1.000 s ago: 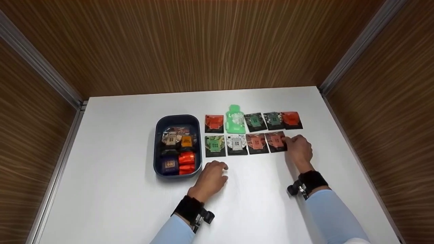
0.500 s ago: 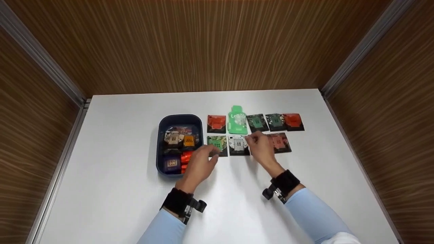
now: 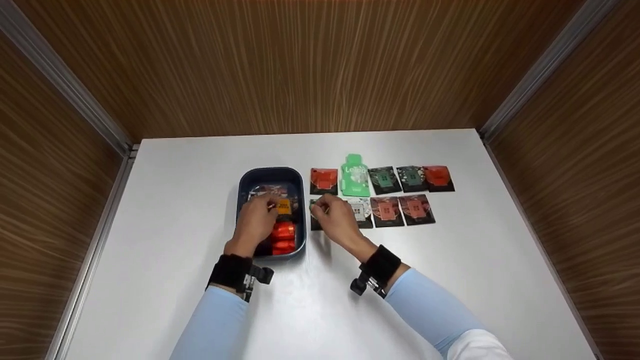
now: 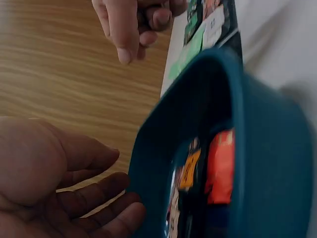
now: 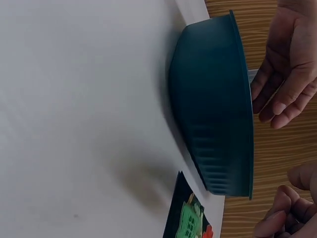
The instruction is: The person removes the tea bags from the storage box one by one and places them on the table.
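A dark blue tub (image 3: 272, 170) holds several small packets, among them an orange-labelled one (image 3: 284, 206) and shiny red ones (image 3: 283, 231). Over its left half hovers my left hand (image 3: 256, 220), fingers loosely bent, gripping nothing. My right hand (image 3: 339, 221) is just right of the tub, above the left end of the lower sachet row. Its fingers are curled loosely with nothing in them, as the left wrist view shows. Under it the green-labelled sachet (image 5: 189, 220) is largely hidden in the head view, and the white sachet (image 3: 360, 214) is partly covered.
The upper row has a red sachet (image 3: 324, 181), a green bottle-shaped pouch (image 3: 355, 177), two dark green sachets and another red one (image 3: 439, 178). Two reddish sachets (image 3: 386, 211) end the lower row. Wood-grain panels (image 3: 320, 65) enclose the white table (image 3: 320, 320) at back and sides.
My right hand has travelled left along the lower row, from its right-end sachet to its left end. My left hand has moved up and left from the tub's front right corner to over it.
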Demonstrator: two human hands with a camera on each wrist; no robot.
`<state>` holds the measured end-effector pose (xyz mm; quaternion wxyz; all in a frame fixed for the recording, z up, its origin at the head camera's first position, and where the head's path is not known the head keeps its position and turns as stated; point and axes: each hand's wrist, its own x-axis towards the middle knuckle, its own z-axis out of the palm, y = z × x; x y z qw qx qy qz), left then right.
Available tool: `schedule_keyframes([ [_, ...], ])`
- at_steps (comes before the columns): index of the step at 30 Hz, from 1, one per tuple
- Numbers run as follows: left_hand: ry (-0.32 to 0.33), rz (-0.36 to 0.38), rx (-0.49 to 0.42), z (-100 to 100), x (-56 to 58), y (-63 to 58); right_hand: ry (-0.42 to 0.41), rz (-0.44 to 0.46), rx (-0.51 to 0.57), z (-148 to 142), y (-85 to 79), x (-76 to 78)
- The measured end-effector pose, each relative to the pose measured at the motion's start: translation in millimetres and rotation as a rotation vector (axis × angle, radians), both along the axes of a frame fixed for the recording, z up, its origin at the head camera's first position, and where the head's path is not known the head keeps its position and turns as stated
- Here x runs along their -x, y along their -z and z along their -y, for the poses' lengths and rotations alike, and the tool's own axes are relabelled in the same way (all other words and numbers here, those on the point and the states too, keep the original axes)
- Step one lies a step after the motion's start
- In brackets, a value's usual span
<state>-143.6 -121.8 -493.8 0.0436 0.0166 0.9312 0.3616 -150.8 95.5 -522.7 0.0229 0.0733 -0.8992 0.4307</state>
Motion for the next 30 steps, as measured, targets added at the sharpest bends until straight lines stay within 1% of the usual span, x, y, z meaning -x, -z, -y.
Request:
schedule_keyframes([
  [3,0.012,0.047,0.05,5.3,6.3,1.8,-0.019,0.008,-0.005,8.2,-1.2,-1.3],
  [7,0.035,0.088,0.13,4.6,13.7,7.8,-0.05,0.027,0.002,15.4,-1.0,-3.5],
  [9,0.06,0.134,0.183,2.5,17.5,10.4,-0.059,0.032,0.008,17.5,-0.8,-4.5],
  [11,0.099,0.189,0.249,0.0,21.0,12.8,-0.06,0.038,0.012,18.6,-0.6,-5.2],
  [12,0.118,0.206,0.277,-0.3,24.3,19.4,-0.062,0.041,0.015,18.8,-0.6,-5.4],
  [14,0.155,0.266,0.329,-2.7,25.7,20.2,-0.068,0.049,0.018,19.0,-0.9,-5.5],
  [15,0.167,0.281,0.351,-4.3,26.0,19.8,-0.069,0.055,0.019,18.9,-1.2,-5.4],
  [17,0.204,0.253,0.4,-4.0,29.6,32.9,-0.074,0.059,0.021,17.8,-1.2,-5.8],
  [18,0.212,0.253,0.41,-5.5,29.1,32.1,-0.073,0.06,0.022,17.3,-1.1,-5.9],
  [19,0.223,0.255,0.423,-7.8,26.9,25.2,-0.07,0.061,0.023,16.8,-1.2,-6.1],
  [20,0.228,0.246,0.43,-9.0,27.0,23.9,-0.065,0.06,0.023,16.2,-0.9,-6.2],
  [22,0.217,0.213,0.428,-10.3,28.0,22.4,-0.058,0.061,0.024,15.4,0.0,-7.0],
  [24,0.167,0.204,0.403,-13.0,26.2,8.6,-0.057,0.067,0.031,15.4,1.2,-8.8],
  [25,0.142,0.181,0.395,-12.1,28.2,8.9,-0.06,0.069,0.037,15.6,1.8,-9.7],
  [27,0.094,0.16,0.385,-9.6,32.6,10.9,-0.068,0.076,0.052,16.2,3.0,-11.9],
  [29,0.072,0.161,0.396,-6.9,36.4,13.0,-0.08,0.079,0.066,17.0,3.5,-14.2],
  [30,0.078,0.167,0.409,-5.9,37.6,13.5,-0.084,0.082,0.072,17.4,3.6,-15.1],
])
